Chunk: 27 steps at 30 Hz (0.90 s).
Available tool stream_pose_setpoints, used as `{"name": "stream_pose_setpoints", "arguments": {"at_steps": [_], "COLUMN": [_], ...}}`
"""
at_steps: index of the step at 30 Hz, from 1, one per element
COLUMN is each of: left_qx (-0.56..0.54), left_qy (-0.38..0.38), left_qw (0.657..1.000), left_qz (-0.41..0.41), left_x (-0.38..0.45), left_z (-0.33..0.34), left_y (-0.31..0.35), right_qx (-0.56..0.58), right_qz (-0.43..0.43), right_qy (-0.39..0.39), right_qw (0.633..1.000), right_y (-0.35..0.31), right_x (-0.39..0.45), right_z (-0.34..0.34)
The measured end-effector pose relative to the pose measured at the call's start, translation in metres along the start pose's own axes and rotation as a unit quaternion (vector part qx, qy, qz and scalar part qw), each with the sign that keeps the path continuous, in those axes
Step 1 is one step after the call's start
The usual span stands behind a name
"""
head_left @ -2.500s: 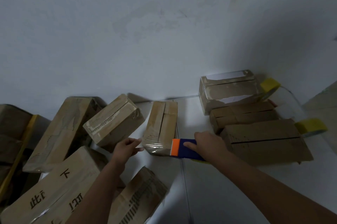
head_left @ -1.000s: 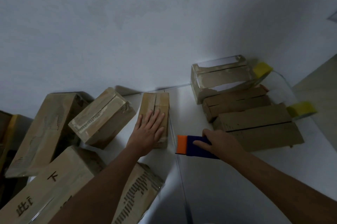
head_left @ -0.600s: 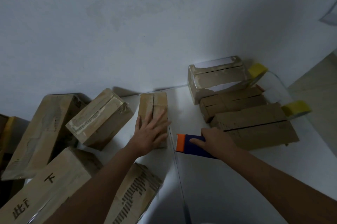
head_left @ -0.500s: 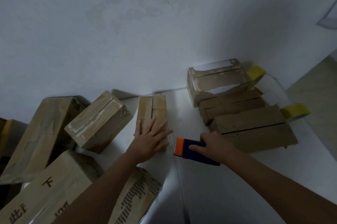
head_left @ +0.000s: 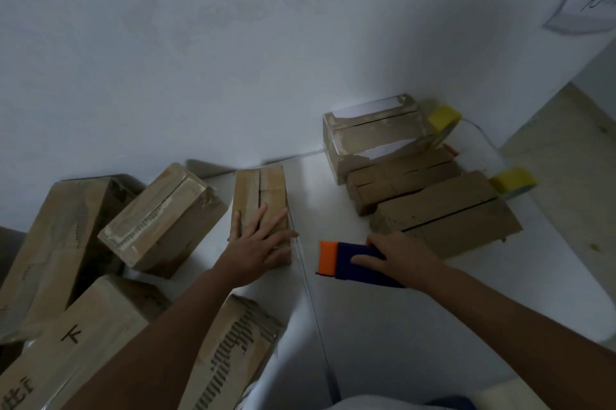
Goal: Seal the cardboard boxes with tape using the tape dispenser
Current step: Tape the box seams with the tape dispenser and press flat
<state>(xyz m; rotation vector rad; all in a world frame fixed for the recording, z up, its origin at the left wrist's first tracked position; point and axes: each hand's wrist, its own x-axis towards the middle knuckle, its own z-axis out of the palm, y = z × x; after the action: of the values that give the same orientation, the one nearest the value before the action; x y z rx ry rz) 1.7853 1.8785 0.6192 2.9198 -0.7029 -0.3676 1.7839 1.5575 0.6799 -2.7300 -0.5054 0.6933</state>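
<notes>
A small cardboard box (head_left: 260,191) lies lengthwise on the white table (head_left: 383,326) in the middle, its top seam running away from me. My left hand (head_left: 256,248) presses flat on its near end with fingers spread. To the right, my right hand (head_left: 396,258) grips a blue tape dispenser (head_left: 353,261) with an orange front end, held just off the box's near right corner. A thin strip of clear tape seems to run from the box edge down the table towards me.
Three cardboard boxes (head_left: 433,206) lie stacked side by side at the right, with yellow tape rolls (head_left: 445,117) beside them. Several larger boxes (head_left: 160,222) crowd the left side and near edge. A white wall rises right behind the table.
The left hand went from holding the box's near end to pressing flat on top. The dispenser drew back from the box to the right and towards me.
</notes>
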Motion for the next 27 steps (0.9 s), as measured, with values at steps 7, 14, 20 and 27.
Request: {"name": "stream_pose_setpoints", "arguments": {"at_steps": [7, 14, 20, 27], "left_qx": [-0.027, -0.075, -0.041, -0.034], "left_qy": [0.058, 0.095, 0.067, 0.07], "left_qw": [0.998, 0.988, 0.99, 0.991], "left_qz": [-0.03, -0.101, -0.119, -0.107], "left_x": [0.005, -0.003, -0.002, -0.003], "left_z": [-0.006, -0.002, -0.002, -0.005], "left_y": [0.015, 0.024, 0.028, 0.029], "right_qx": [-0.046, -0.051, -0.044, 0.027], "right_qz": [0.042, 0.072, 0.075, 0.124], "right_qy": [0.01, 0.004, 0.01, 0.002], "right_qw": [0.998, 0.996, 0.996, 0.992], "right_y": [-0.018, -0.039, -0.056, -0.052], "right_x": [0.017, 0.043, 0.068, 0.076], "right_z": [-0.005, 0.009, 0.018, 0.027]}}
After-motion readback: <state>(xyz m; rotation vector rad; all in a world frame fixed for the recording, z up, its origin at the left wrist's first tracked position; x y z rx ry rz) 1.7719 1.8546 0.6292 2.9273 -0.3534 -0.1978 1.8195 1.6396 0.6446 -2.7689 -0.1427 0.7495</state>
